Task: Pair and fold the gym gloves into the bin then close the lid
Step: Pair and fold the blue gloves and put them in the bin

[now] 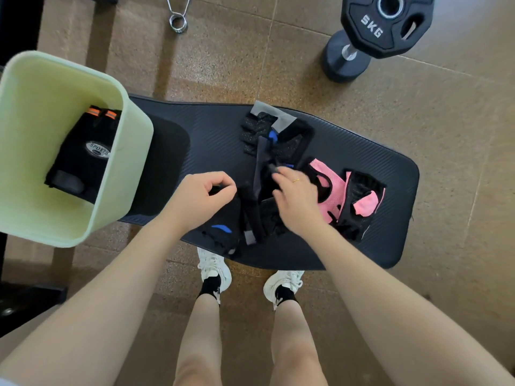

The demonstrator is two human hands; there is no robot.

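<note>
Gym gloves lie spread over a black padded bench (pixel 362 151) that stands on a brown speckled tile floor (pixel 223 57). On the floor beyond the bench are a black weight plate (pixel 386 22) marked 5KG leaning over a black dumbbell (pixel 344 58), and a metal spring collar (pixel 178 19) farther left. A pale green bin (pixel 36 151) sits at the left end of the bench, open at the top, and a folded pair of black gloves with orange stripes (pixel 83 151) and a "SPORTS" badge lies inside it. The left hand (pixel 199 197) is pinched shut on the upper edge of a black glove with a blue stripe (pixel 223 229), which lies at the near edge of the bench just under that hand. The right hand (pixel 295 196) reaches down onto a tangle of black straps and a second black and blue glove (pixel 274 140) in the middle of the bench; its fingertips close on a dark strap, though blur hides the exact grip. A pair of pink and black gloves (pixel 351 201) lies just right of the right hand, touching its wrist side, well apart from the bin. Below the bench edge the person's white sneakers (pixel 214 267) stand on the floor.
</note>
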